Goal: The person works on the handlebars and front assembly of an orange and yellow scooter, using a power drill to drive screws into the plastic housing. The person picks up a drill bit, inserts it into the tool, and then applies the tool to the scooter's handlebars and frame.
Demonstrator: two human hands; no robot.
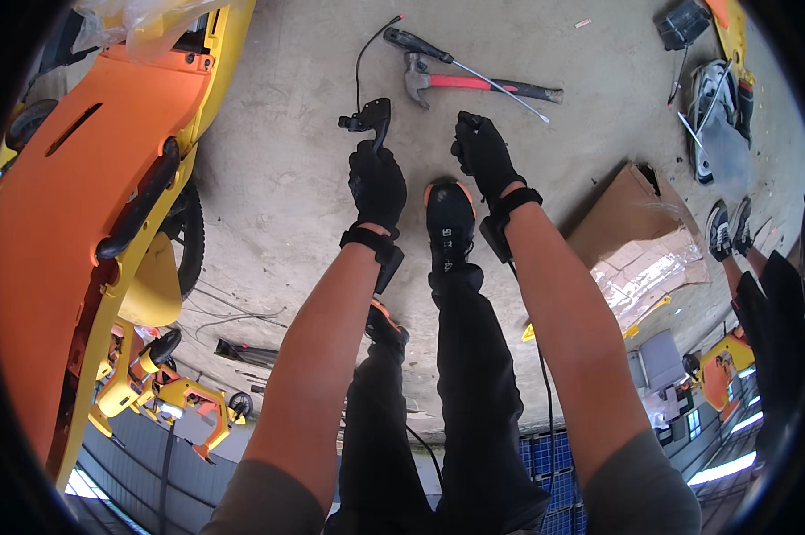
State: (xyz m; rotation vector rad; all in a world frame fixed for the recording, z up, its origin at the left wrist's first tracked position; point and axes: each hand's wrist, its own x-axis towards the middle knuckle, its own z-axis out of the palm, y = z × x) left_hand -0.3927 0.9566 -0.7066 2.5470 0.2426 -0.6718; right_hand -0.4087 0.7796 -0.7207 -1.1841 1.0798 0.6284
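Note:
My left hand (378,187), in a black glove, is closed around the lower end of a black brake lever (373,118). A thin black cable (359,67) runs up from the lever and ends in a small red tip. To its right, my black-gloved right hand (486,152) is curled closed above the floor. Whatever its fingers may hold is hidden. Beyond both hands lie a hammer (487,83) with a red and black handle and a screwdriver (420,45) with a black grip, its shaft crossing the hammer's handle.
At the left stands a large orange and yellow vehicle body (108,134) with a wheel (186,236). A torn cardboard piece (639,236) lies right of my arm. Farther right are a tool bundle (713,116) and another person's shoes (730,229). Loose cables (233,312) trail on the floor.

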